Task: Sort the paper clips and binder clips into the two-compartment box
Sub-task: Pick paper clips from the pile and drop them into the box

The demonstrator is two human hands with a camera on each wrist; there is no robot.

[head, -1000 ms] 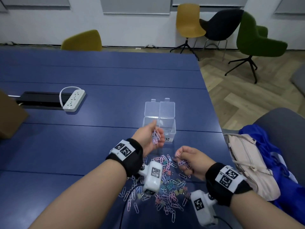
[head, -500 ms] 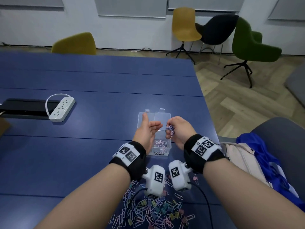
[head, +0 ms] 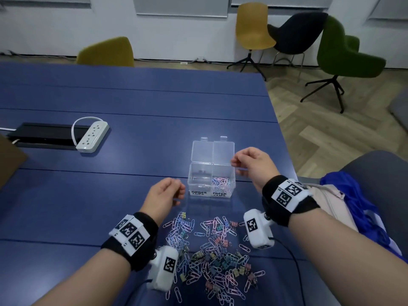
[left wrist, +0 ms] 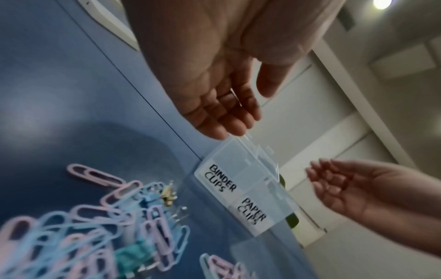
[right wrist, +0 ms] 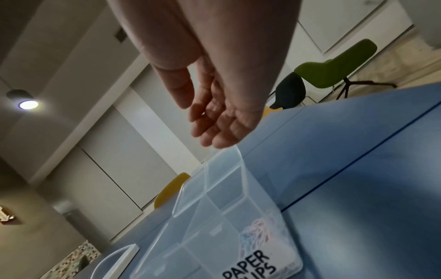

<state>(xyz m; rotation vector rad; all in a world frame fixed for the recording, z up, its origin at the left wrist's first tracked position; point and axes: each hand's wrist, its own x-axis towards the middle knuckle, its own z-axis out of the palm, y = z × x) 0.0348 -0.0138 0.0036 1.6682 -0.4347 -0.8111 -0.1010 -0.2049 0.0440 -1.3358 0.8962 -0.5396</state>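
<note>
Clear box (head: pixel 211 173) sits mid-frame, clips (head: pixel 212 250) piled just below it. Both my hands, left (head: pixel 164 196) and right (head: pixel 251 165), are loose and empty; I'd pinch binder clips next, since that left compartment looks bare.

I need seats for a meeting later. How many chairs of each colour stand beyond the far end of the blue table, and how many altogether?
Yellow chairs: 2, one at the table's far edge and one near the wall
Black chair: 1
Green chair: 1
Total: 4
</note>
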